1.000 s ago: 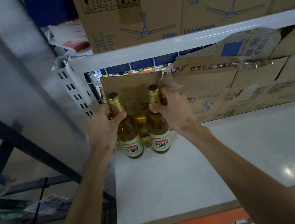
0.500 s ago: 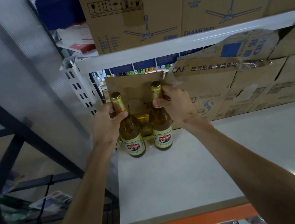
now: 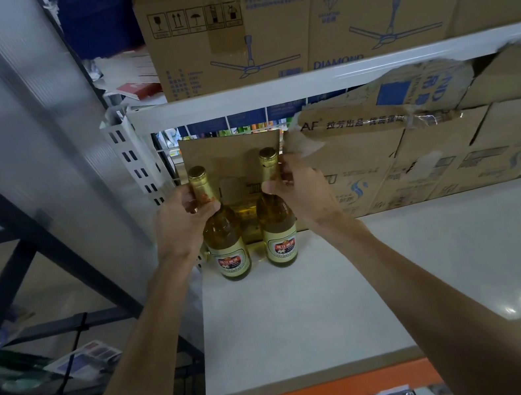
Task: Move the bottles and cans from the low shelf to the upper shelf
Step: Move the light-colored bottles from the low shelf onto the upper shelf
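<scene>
- Torn cardboard boxes lean just behind the fingers, and a slotted post stands to their left.
- A white beam crosses above them.
- The left hand curls round the left bottle at its neck; the right hand wraps the neck of the right bottle.
- Both bottles stand upright on the shelf below the fingers, caps up, near its back-left corner.

Your open room is the shelf board in front of the left bottle and right bottle, plus the whole stretch to their right. Just behind them a cardboard sheet and stacked boxes wall off the back. A white beam caps the opening overhead. A slotted post stands close on the left bottle's left.
</scene>
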`<action>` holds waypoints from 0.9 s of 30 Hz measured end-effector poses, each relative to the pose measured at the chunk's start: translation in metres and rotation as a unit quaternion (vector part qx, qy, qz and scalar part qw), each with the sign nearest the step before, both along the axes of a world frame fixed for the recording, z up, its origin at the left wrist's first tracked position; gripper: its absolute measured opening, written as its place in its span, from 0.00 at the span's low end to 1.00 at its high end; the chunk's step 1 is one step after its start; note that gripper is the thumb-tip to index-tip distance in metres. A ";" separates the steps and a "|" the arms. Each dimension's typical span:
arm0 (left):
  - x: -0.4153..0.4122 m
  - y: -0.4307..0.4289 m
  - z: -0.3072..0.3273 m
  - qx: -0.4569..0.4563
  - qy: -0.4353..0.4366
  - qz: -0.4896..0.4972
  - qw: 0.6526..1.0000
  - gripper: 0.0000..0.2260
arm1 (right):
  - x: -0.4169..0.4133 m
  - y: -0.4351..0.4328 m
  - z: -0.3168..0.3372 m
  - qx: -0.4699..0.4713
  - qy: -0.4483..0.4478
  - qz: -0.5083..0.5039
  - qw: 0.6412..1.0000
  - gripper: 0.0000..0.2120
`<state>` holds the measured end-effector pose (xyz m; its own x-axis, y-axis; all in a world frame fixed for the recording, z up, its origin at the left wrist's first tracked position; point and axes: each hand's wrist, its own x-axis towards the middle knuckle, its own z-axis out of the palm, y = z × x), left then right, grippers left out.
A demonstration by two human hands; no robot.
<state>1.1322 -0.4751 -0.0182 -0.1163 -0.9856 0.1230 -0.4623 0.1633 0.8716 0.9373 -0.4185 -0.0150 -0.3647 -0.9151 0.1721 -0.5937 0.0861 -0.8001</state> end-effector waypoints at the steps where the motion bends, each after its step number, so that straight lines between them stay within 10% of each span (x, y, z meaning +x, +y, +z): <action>1: 0.001 0.005 0.002 -0.003 0.010 0.003 1.000 0.24 | 0.000 0.009 0.000 -0.013 -0.016 -0.012 1.000 0.14; 9: -0.001 0.107 0.008 -0.083 0.023 0.039 0.996 0.04 | 0.003 0.112 -0.005 -0.042 0.020 -0.058 0.997 0.06; 27: 0.005 0.478 -0.053 0.061 -0.177 -0.065 0.980 0.14 | 0.009 0.482 -0.056 0.186 0.079 -0.022 0.979 0.13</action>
<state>1.1369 0.0028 -0.0714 -0.2567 -0.9642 -0.0659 -0.7217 0.1458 0.6766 0.9459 0.0638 -0.0713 -0.4014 -0.9089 -0.1127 -0.6963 0.3828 -0.6072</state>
